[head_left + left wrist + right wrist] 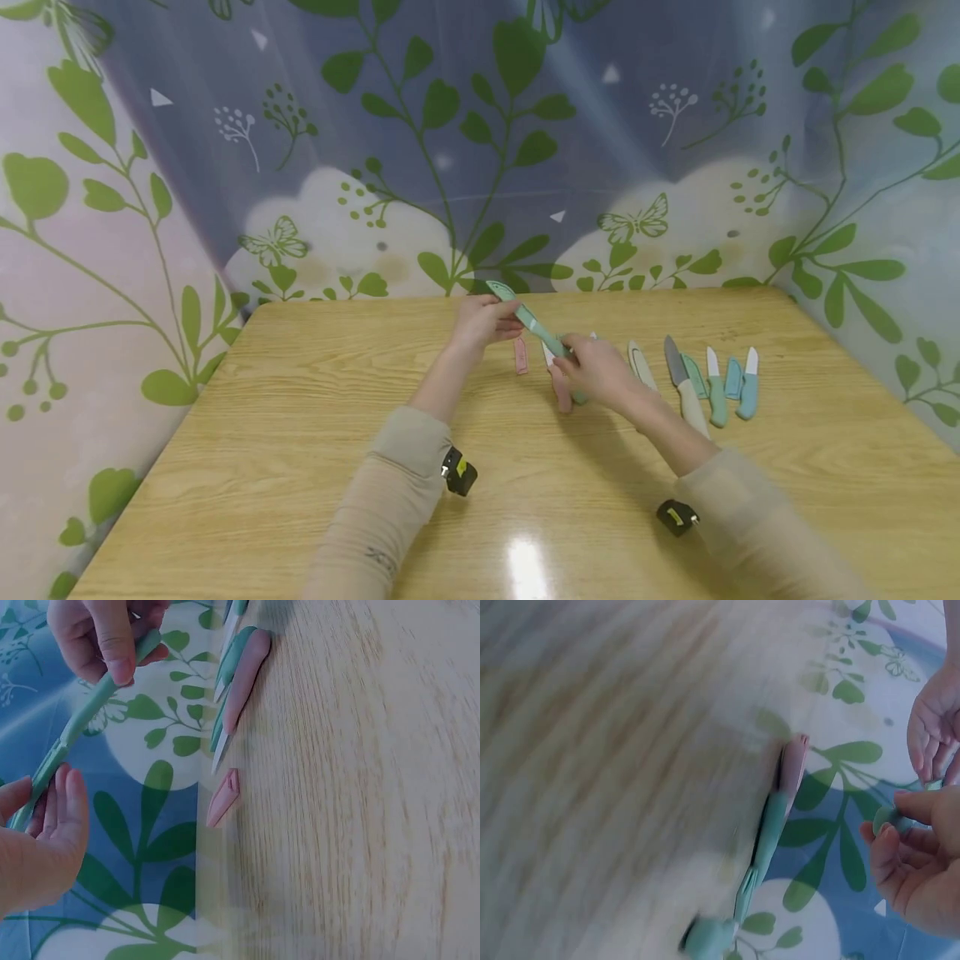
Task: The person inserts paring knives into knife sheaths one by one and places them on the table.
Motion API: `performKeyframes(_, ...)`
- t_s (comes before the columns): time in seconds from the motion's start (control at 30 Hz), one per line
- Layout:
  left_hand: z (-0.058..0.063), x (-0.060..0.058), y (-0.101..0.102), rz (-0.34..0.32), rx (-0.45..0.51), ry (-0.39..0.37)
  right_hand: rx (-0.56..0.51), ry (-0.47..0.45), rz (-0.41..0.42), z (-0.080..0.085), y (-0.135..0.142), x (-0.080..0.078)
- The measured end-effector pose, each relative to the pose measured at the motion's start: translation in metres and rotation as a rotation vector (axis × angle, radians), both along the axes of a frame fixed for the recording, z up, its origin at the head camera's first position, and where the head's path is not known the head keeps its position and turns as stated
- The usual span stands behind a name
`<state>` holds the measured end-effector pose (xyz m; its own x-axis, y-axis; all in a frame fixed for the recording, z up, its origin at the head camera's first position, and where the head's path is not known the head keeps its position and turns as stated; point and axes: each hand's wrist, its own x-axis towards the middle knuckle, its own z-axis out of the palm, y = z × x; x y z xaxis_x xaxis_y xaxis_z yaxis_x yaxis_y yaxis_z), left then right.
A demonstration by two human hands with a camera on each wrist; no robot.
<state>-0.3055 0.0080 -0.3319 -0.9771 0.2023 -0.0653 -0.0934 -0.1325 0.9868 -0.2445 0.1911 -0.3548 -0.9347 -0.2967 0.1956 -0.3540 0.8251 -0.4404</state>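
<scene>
Both hands hold a mint-green knife in its matching sheath, raised above the far part of the table and slanted. The left hand (483, 323) pinches the sheath (502, 292) between thumb and fingers. At the other end, the right hand (600, 367) grips the knife's handle (94, 709), its butt end showing between thumb and fingers in the right wrist view. The blade is hidden in the sheath. Below the hands lie a pink-handled knife (561, 392) with its blade bare and a small pink sheath (521, 357). Another green handle (580, 397) is partly hidden by the right hand.
Right of the hands lie a cream sheath (639, 363), a large cream-handled knife (692, 407) with a grey blade, a green sheath (694, 377), a small green knife (717, 402), a blue sheath (733, 378) and a blue knife (747, 396). A patterned curtain (420, 208) hangs behind the wooden table (300, 400).
</scene>
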Motion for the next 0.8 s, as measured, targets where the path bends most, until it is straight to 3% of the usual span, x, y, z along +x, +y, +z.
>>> performKeyframes(0.13,-0.002,-0.001,0.001,0.014,-0.036,0.001,0.012,0.042,-0.026,0.001,0.015,-0.003)
performKeyframes(0.23,-0.007,-0.002,0.001,0.050,-0.125,0.009,0.005,0.047,-0.048,0.004,0.029,-0.008)
performKeyframes(0.3,-0.011,-0.003,0.001,0.063,-0.228,0.029,-0.006,0.022,-0.071,0.006,0.040,-0.010)
performKeyframes(0.53,-0.031,-0.007,0.003,0.032,-0.729,0.125,-0.055,-0.063,-0.125,0.017,0.081,-0.012)
performKeyframes(0.8,-0.042,-0.011,0.015,-0.021,-0.989,0.141,0.008,-0.133,-0.198,0.020,0.134,-0.017)
